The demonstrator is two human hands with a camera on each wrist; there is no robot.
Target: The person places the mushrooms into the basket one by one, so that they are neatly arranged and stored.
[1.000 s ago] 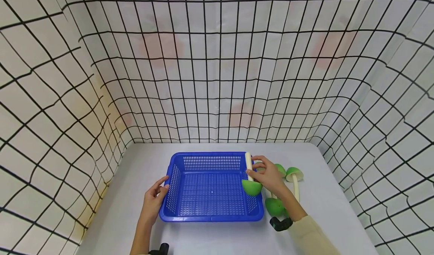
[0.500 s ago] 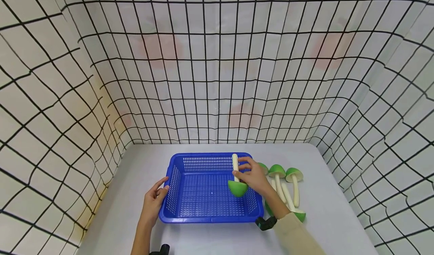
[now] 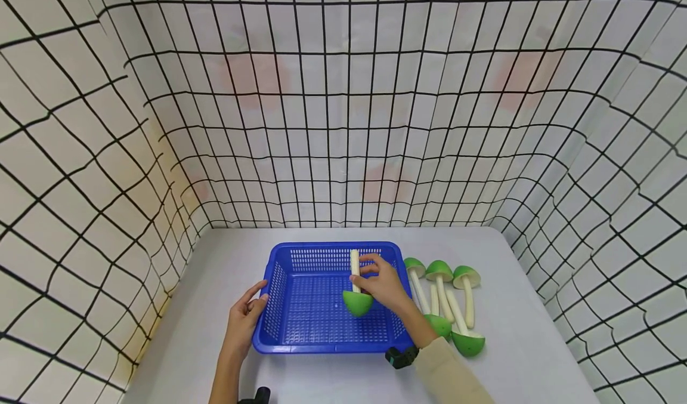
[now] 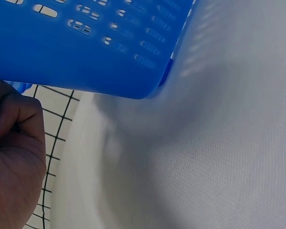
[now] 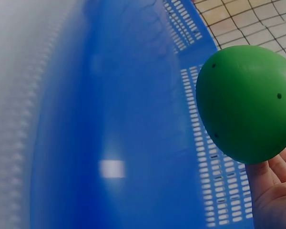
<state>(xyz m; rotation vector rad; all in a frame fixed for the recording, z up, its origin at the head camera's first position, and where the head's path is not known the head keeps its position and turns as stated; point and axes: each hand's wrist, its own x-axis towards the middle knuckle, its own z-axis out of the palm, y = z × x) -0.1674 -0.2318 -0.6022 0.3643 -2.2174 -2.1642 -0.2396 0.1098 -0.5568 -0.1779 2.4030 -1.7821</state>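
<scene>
My right hand [image 3: 383,283] pinches a toy mushroom [image 3: 358,304] by its white stem, over the right half of a blue plastic basket [image 3: 335,348]. The green cap points down and the stem stands nearly upright. In the right wrist view the round cap [image 5: 245,102] with small dark holes covers part of the fingers [image 5: 276,179] and hides the stem. My left hand [image 3: 244,317] holds the basket's left rim between thumb and fingers. Seen from the left wrist, that hand [image 4: 16,160] sits curled under the basket's edge [image 4: 100,81].
Several more green-capped mushrooms [image 3: 466,277] lie on the white table [image 3: 515,332] right of the basket, close to its wall. A black wire grid [image 3: 346,153] over white sheeting encloses the table at the back and both sides.
My right hand has carried the mushroom leftward from above the basket's right rim to over its inside. The left hand and the basket have stayed in place.
</scene>
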